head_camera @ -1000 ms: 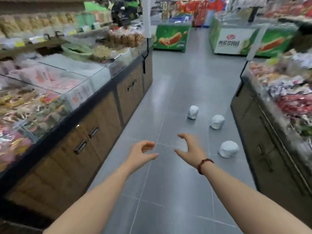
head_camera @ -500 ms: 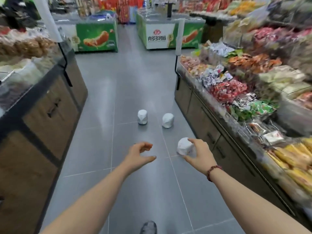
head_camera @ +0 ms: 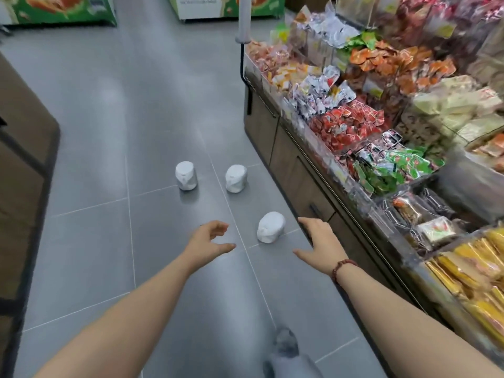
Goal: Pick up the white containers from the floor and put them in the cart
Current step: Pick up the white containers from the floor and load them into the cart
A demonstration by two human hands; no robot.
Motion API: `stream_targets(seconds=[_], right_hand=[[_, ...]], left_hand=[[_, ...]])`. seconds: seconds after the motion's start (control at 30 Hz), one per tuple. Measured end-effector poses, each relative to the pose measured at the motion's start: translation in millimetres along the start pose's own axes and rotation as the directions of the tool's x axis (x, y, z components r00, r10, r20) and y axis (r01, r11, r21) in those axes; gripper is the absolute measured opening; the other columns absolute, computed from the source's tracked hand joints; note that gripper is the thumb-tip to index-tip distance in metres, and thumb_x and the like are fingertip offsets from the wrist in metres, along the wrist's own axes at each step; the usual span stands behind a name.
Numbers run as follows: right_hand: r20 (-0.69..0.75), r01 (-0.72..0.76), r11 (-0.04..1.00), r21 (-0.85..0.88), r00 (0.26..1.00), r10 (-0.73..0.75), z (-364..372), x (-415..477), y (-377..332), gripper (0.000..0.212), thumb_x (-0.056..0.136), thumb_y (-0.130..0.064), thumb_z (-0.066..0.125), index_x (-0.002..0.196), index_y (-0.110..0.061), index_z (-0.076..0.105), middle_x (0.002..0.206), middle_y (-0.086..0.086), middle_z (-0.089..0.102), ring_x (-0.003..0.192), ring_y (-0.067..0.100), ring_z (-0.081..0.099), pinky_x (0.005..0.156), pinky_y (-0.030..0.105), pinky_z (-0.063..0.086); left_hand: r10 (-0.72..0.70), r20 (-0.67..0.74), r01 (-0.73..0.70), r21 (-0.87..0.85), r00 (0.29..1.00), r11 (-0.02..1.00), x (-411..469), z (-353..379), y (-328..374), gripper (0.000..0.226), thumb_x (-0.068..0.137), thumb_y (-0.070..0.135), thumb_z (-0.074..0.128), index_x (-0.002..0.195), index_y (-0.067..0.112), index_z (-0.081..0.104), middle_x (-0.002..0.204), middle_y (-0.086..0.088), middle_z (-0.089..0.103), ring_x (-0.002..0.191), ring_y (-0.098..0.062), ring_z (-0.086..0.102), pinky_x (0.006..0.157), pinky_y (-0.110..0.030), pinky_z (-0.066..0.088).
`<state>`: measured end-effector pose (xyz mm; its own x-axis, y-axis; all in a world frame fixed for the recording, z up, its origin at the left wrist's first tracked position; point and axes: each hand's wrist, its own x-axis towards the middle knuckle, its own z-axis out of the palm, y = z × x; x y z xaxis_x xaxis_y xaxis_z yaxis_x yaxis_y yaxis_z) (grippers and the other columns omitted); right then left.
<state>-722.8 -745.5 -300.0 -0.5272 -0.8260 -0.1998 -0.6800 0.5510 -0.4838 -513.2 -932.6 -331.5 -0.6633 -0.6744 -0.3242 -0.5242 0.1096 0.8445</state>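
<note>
Shop aisle, grey tiled floor point(head_camera: 81, 241) | three white wrapped containers, nearest point(head_camera: 270, 227) tipped beside right-hand counter base, two point(head_camera: 186, 175) point(head_camera: 236, 178) farther up | left hand point(head_camera: 208, 242), right hand point(head_camera: 317, 245) both spread, empty, flanking nearest; right closer | cart unseen

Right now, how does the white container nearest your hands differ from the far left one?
The nearest container lies tipped on its side between the left hand and right hand; the far left container stands upright, well beyond both. The nearest sits close to the display counter; the far left one sits further out in the aisle. Both are white, untouched, on the grey floor.
</note>
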Motion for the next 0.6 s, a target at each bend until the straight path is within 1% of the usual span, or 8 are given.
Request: stream_targets(seconds=[0.07,0.13,0.23,0.33,0.4,0.47,0.53,0.6], right_hand=[[0.026,-0.017,1.000,-0.003,1.000,0.017,-2.9,35.5,23.0,0.075,0.077,-0.030,0.074,0.140,-0.017,0.036,0.138,0.004,0.043,0.131,0.024,0.034,0.107,0.032,0.029],[0.075,-0.017,1.000,-0.001,0.997,0.017,-2.9,78.6,48.3,0.075,0.077,-0.031,0.073,0.141,-0.018,0.035,0.138,0.004,0.042,0.130,0.024,0.034,0.107,0.033,0.031],[0.168,-0.023,1.000,0.001,0.985,0.022,3.2,153.2,92.3,0.077,0.078,-0.029,0.073,0.142,-0.019,0.033,0.140,0.005,0.041,0.132,0.023,0.033,0.108,0.033,0.032],[0.227,-0.077,0.992,0.097,0.972,0.053,13.2,226.3,137.1,0.076,0.077,-0.021,0.074,0.142,-0.019,0.034,0.140,0.004,0.041,0.133,0.021,0.032,0.108,0.026,0.028],[0.260,-0.086,0.987,0.135,0.964,0.048,24.6,270.6,167.5,0.076,0.076,-0.018,0.075,0.141,-0.018,0.035,0.140,0.004,0.042,0.133,0.019,0.032,0.103,0.018,0.022],[0.326,-0.059,0.993,0.103,0.945,0.022,37.3,309.0,193.3,0.078,0.076,-0.018,0.076,0.142,-0.016,0.035,0.141,0.004,0.041,0.134,0.020,0.031,0.100,0.015,0.019],[0.378,-0.072,0.994,0.083,0.925,0.035,50.7,343.4,215.5,0.081,0.074,-0.017,0.076,0.142,-0.015,0.034,0.143,0.006,0.039,0.134,0.021,0.031,0.101,0.018,0.021],[0.393,-0.137,0.985,0.102,0.915,0.087,70.1,373.6,232.8,0.083,0.073,-0.016,0.077,0.143,-0.015,0.033,0.144,0.008,0.037,0.134,0.023,0.031,0.108,0.027,0.025]], left_hand=[[-0.021,0.032,0.021,0.010,0.999,1.000,32.6,14.3,2.8,0.048,0.070,0.016,0.084,0.112,0.020,0.060,0.115,-0.001,0.062,0.107,-0.013,0.060,0.098,-0.020,0.040],[-0.049,0.043,0.048,0.021,0.998,0.999,69.0,29.0,2.2,0.048,0.069,0.019,0.085,0.110,0.023,0.060,0.115,0.000,0.062,0.106,-0.009,0.060,0.098,-0.020,0.041],[-0.122,0.029,0.120,0.050,0.992,0.991,132.6,54.3,0.0,0.054,0.059,0.033,0.084,0.107,0.030,0.059,0.116,0.002,0.063,0.104,-0.004,0.060,0.103,-0.026,0.043],[-0.214,0.000,0.213,0.063,0.977,0.975,200.2,82.7,-4.0,0.069,0.049,0.048,0.074,0.112,0.026,0.058,0.116,0.003,0.062,0.107,-0.008,0.059,0.105,-0.029,0.043],[-0.261,0.010,0.259,0.091,0.965,0.962,247.9,99.4,-7.2,0.071,0.056,0.043,0.077,0.122,0.022,0.058,0.121,0.002,0.060,0.113,-0.010,0.056,0.106,-0.031,0.041],[-0.290,-0.003,0.289,0.095,0.957,0.953,292.5,114.0,-15.1,0.064,0.070,0.026,0.081,0.127,0.017,0.056,0.126,0.000,0.058,0.115,-0.010,0.054,0.105,-0.027,0.039],[-0.303,-0.039,0.305,0.079,0.952,0.949,327.8,132.1,-24.8,0.063,0.072,0.019,0.081,0.129,0.014,0.055,0.127,-0.003,0.058,0.115,-0.012,0.054,0.102,-0.023,0.038],[-0.338,-0.050,0.340,0.053,0.940,0.939,355.5,153.0,-39.6,0.067,0.071,0.019,0.082,0.131,0.014,0.053,0.128,-0.004,0.056,0.117,-0.012,0.053,0.101,-0.020,0.037]])
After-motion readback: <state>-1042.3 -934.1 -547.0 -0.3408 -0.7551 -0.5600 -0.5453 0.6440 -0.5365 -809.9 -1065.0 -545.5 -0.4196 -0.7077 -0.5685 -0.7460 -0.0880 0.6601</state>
